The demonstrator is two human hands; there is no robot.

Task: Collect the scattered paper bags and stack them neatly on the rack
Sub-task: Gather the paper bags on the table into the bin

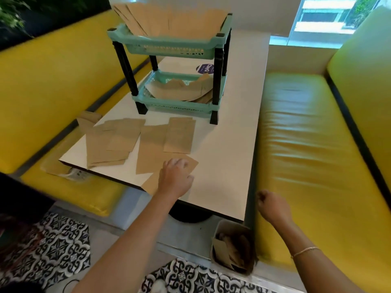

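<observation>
White table [222, 144] ran between two yellow benches; the teal two-shelf rack [171, 66] stood at its far end, toward 12 o'clock. Top shelf held a fanned heap of brown paper bags [169, 20]; bottom shelf held a few more, lying loosely [179, 89].

Loose bags lay flat on the near half of the table, at 6 to 7 o'clock from the rack, overlapping one another — one pile at the left edge [110, 142], a pair nearer the middle [167, 140]. One bag [54, 166] lay on the left bench [63, 102], at 9 o'clock from the pile.

Left hand [175, 176] rested on the nearest bag [190, 163], which overhung the table's near edge; fingers bent onto the paper — pinch or flat press could not be told. Right hand [273, 208] hung off the table's near right corner, at 3 o'clock from the left hand, fingers curled in, holding nothing.

A small bin [232, 246] with brown paper inside stood on the floor under that corner.
</observation>
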